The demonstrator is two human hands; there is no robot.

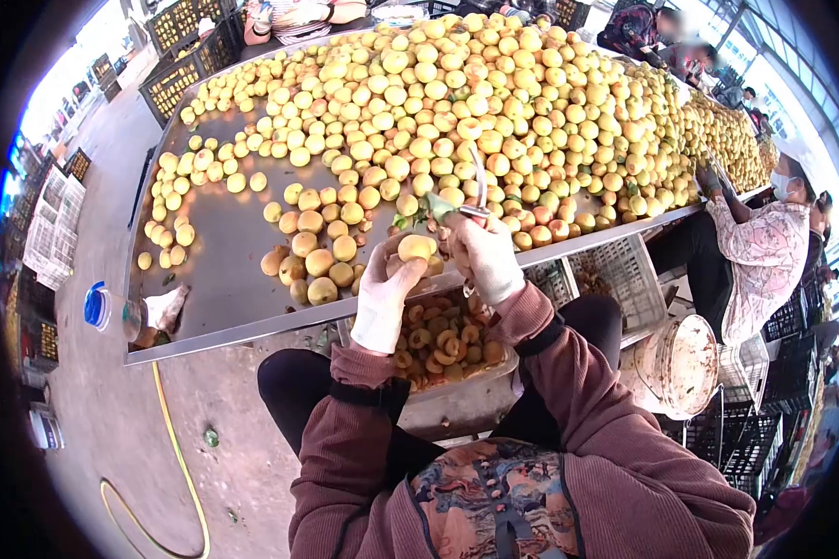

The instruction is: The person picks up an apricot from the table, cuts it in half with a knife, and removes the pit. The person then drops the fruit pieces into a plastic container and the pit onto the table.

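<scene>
My left hand (382,296), in a white glove, is closed round a yellow peach (417,248) just above the table's near edge. Close beside it, my gloved right hand (485,256) grips a curved metal tool (480,177) whose thin blade points up and away from me. Some green material (438,207) shows by the tool. Under both hands, between my knees, a tub (471,375) holds cut peach halves (438,340). Several whole peaches (322,270) lie on the tabletop left of my hands.
A large heap of peaches (494,102) covers much of the metal table (224,298). A plastic jug (112,312) stands off its left corner. To my right are a white crate (629,284), a stained bucket (685,368) and a seated person (764,242). A yellow hose (172,447) crosses the floor.
</scene>
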